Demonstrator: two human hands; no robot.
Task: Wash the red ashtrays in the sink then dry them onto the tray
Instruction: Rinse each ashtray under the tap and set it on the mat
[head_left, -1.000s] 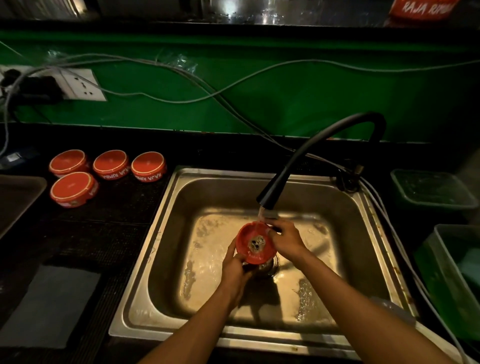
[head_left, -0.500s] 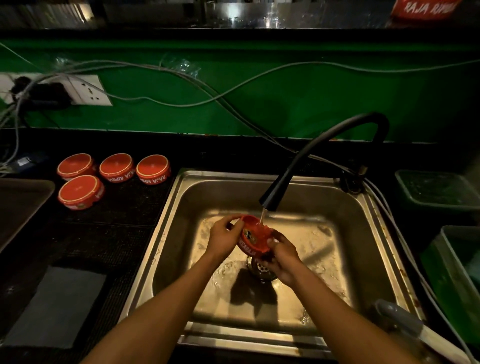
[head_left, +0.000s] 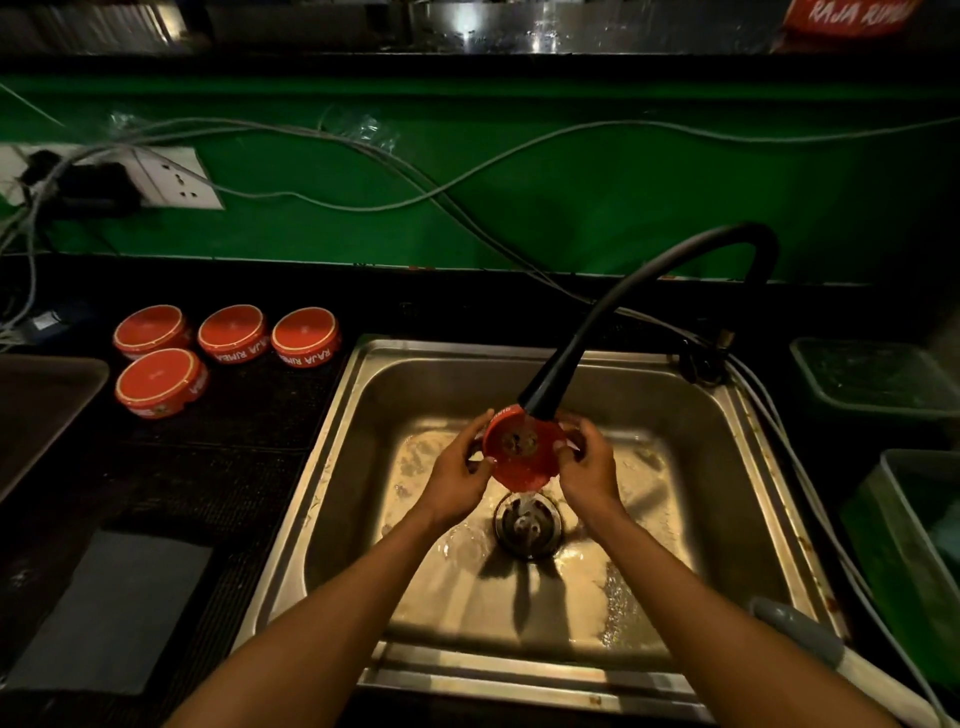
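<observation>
While the red ashtray hangs tilted under the black faucet spout, over the drain of the steel sink, the step in hand looks like rinsing its inside. The left hand and right hand each pinch the rim from opposite sides, fingers curled onto the edge, so the open face turns toward the camera and water runs off the lower lip into the drain. To do this well, I would judge it best to keep the bowl slanted so dirty water leaves rather than pools, and to rotate it by the rim so the stream reaches the dark residue at the centre. A wet rim is likely slippery, so a firm two-sided hold matters. Four more ashtrays sit face down on the dark worktop left of the sink, near the tray at the left edge.
</observation>
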